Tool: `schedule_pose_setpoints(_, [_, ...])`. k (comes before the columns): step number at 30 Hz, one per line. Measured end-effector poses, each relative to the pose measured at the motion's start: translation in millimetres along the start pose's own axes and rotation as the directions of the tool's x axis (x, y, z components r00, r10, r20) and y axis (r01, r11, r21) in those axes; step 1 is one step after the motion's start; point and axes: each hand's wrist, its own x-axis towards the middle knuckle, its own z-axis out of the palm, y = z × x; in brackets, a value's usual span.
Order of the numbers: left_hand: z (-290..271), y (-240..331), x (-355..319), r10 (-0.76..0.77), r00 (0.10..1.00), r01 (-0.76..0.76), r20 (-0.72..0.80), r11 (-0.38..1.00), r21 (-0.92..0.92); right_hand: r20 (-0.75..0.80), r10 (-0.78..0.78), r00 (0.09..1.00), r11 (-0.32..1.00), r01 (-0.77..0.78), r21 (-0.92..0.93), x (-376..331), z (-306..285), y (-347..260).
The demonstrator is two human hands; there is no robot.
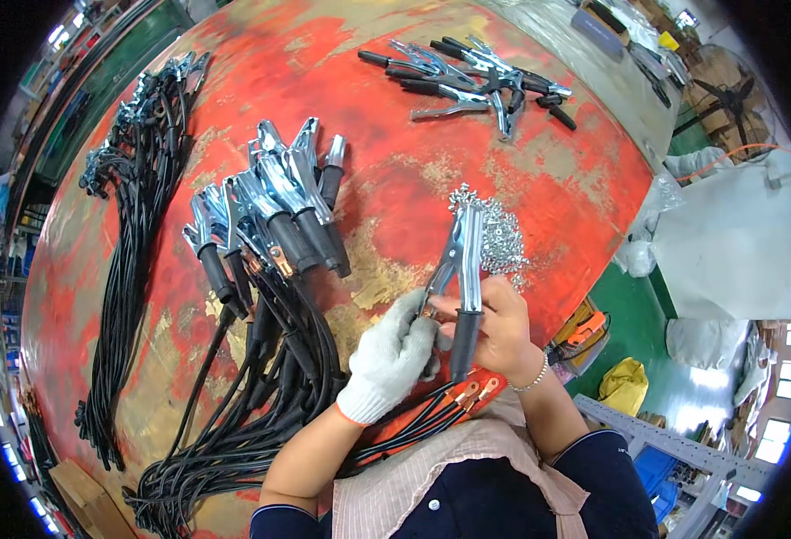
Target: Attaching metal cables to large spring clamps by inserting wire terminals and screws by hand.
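A metal ground clamp [471, 256] with black grip sleeves stands upright between my hands, its jaws pointing away from me. My left hand [385, 359], in a white knit glove, is closed around its left handle, where a bit of copper shows at the fingertips. My bare right hand [502, 332] is closed at the right handle, mostly behind it, with fingers reaching toward the left handle. Just beyond lies a heap of small silvery screws or nuts [505, 241]. Black cables with copper lugs [471, 389] lie close below my hands.
Clamps with attached cables [292, 202] are piled left of my hands. A long bundle of black cables with clamps [130, 260] lies farther left. Loose clamps [490, 85] sit at the far side of the red, worn table [324, 54]. A fan [728, 99] stands beyond at right.
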Motion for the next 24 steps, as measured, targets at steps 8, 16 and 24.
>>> schedule_pose_setpoints(8, [-0.9, 21.6, -3.6, 0.165, 0.986, -0.158, -0.004, 0.949, 0.272, 0.132, 0.005, 0.991, 0.998, -0.013, 0.061, -4.0, -16.3, 23.7])
schedule_pose_setpoints(16, [-72.9, 29.5, -10.1, 0.548, 0.646, -0.180, -0.532, 0.786, 0.591, -0.064, 0.337, 0.939, 0.843, -0.332, -0.423, 64.7, -58.4, 172.5])
schedule_pose_setpoints(24, [-93.1, 24.3, -17.5, 0.559, 0.703, 0.335, -0.439, 0.285, 0.898, 0.050, 0.599, 0.800, 0.571, -0.383, -0.726, 124.2, -23.2, 205.2])
